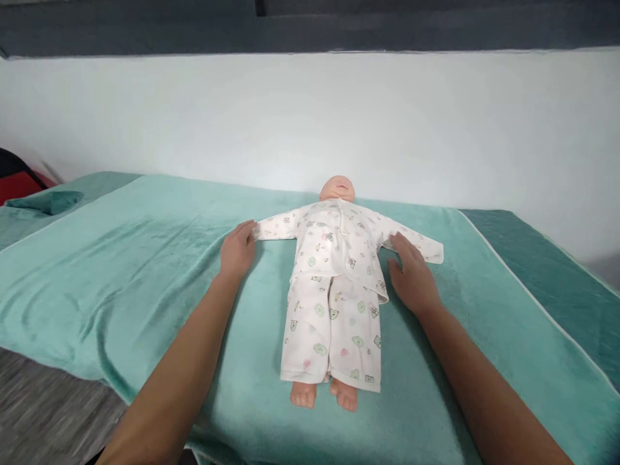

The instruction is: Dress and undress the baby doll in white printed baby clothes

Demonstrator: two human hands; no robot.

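Note:
A baby doll point(338, 189) lies on its back in a white patterned top point(334, 239) and matching trousers point(310, 323), arms spread and bare feet toward me. At the end of the sleeve on the left point(276, 226), my left hand point(237, 248) has its fingers closed on the cuff. My right hand point(413, 274) rests against the sleeve on the right point(421, 245), fingers stretched out and thumb apart. That sleeve lies flat past my fingertips, with no doll's hand showing at its cuff. The trouser legs reach down to the ankles.
A green plush blanket point(145, 258) covers the bed under the doll, with folds on the left. Behind it stands a white wall point(242, 123) below a dark beam. A red and black object point(19, 181) is at the far left. Grey wood floor point(43, 407) shows at lower left.

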